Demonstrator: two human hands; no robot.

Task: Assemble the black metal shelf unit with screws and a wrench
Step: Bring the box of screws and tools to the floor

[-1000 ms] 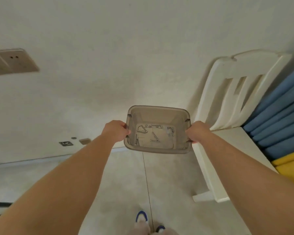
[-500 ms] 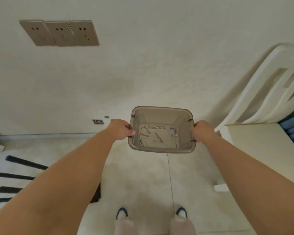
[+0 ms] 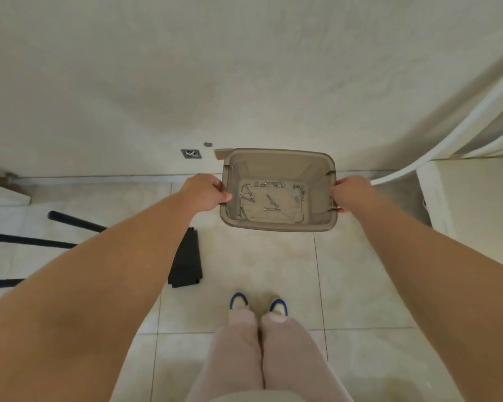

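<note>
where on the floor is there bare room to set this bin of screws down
Bare tile lies under and just ahead of the bin, between the black panel on the left and the white chair on the right, back to the shoes. It is crowded at left, where black tubes lie beside the panel.

Loose silver screws [image 3: 269,200] flat in a translucent brown bin [image 3: 278,224]; black shelf panel [image 3: 187,259] on floor.

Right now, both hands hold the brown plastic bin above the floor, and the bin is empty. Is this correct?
Not quite. The head view shows both hands, left and right, holding the bin, but it is not empty: loose screws lie on its bottom.
</note>
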